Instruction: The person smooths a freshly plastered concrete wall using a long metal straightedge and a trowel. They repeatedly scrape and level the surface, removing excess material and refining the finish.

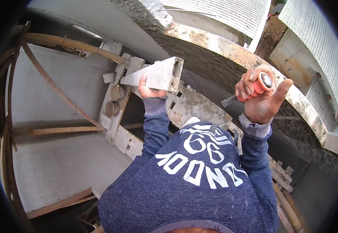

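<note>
My left hand (150,91) grips a long grey hollow rectangular bar (157,76), smeared with dried cement. Its open, dirt-crusted end faces up and to the right. My thumb lies along the near side; the other fingers are mostly hidden behind the bar. To the right, my right hand (260,97) is raised, palm partly up, with the fingers curled round an orange-handled chisel (259,86). A round metal butt shows at the handle's top, and a short flat blade sticks out to the left. The right thumb stands away from the handle.
A rough concrete ledge (211,46) curves past my right hand, with corrugated roofing (316,35) beyond. Cement-marked planks (200,105) lie below my hands. Two round containers (112,108) sit at the left. Bamboo poles (76,43) cross in front of the grey wall (68,85).
</note>
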The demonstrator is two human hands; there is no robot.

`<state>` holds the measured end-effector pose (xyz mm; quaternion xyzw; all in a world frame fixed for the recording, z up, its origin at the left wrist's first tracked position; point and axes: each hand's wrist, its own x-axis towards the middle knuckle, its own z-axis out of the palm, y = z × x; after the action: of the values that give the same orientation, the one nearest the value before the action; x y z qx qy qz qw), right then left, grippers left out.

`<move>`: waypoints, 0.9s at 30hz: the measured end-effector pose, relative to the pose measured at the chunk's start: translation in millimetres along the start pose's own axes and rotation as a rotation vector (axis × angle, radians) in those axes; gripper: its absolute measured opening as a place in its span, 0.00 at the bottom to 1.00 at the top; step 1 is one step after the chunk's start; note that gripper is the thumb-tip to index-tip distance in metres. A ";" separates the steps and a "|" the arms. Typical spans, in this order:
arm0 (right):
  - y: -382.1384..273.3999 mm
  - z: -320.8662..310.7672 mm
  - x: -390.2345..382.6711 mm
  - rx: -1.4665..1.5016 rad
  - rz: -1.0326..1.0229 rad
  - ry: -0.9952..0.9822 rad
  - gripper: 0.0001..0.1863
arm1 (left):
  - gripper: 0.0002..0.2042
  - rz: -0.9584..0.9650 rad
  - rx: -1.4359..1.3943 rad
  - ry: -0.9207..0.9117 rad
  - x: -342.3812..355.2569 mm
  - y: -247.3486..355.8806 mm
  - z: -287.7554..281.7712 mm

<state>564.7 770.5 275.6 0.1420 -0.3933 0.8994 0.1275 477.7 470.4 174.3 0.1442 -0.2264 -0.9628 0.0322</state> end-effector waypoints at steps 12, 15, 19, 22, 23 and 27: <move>-29.5 22.0 13.8 0.121 -0.213 -0.168 0.16 | 0.32 0.002 -0.012 -0.003 -0.8 -1.1 -7.3; -91.2 31.3 11.5 0.165 -0.413 -0.194 0.16 | 0.32 -0.005 -0.027 0.011 3.3 -8.6 4.0; -77.7 43.8 11.1 0.220 -0.485 -0.119 0.15 | 0.31 -0.016 -0.065 -0.009 10.4 -15.8 1.9; -6.9 59.8 28.5 0.080 -0.322 0.070 0.17 | 0.31 -0.023 -0.067 -0.011 9.0 -20.5 2.9; 5.6 60.3 34.7 0.057 -0.302 0.114 0.17 | 0.31 -0.006 -0.044 0.001 11.9 -20.6 3.0; -29.9 42.1 32.5 0.212 -0.455 0.020 0.17 | 0.31 0.021 0.006 0.062 16.3 -28.6 8.5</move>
<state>551.3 762.8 334.6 0.2305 -0.2533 0.8852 0.3147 459.7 497.6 164.6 0.1715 -0.2299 -0.9567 0.0489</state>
